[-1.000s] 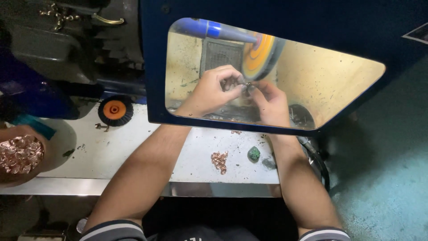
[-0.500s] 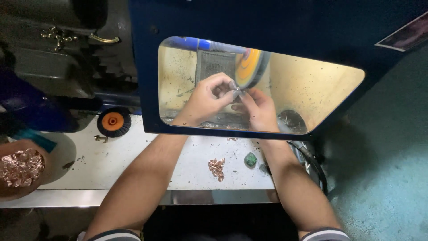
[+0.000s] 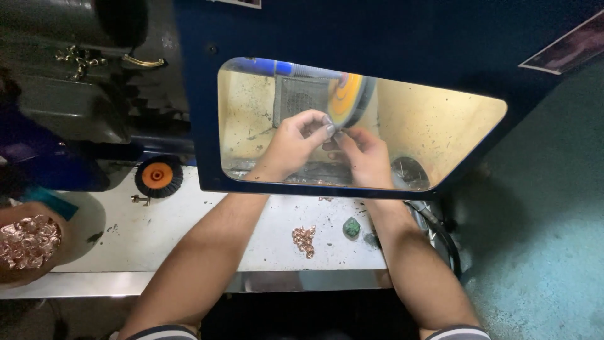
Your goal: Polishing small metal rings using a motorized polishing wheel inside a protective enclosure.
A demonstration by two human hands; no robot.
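Pinched between both hands, left hand (image 3: 294,143) and right hand (image 3: 363,157), a tiny hard-to-see piece meets the orange-and-yellow round buffing wheel (image 3: 348,99); light, steady pressure seems best.

You see a bowl (image 3: 25,249) of copper-coloured rings at the bench's left edge | a small orange wheel (image 3: 158,176) lying on the white bench (image 3: 189,233) | a little ring pile (image 3: 304,239) beside a green lump (image 3: 351,227)
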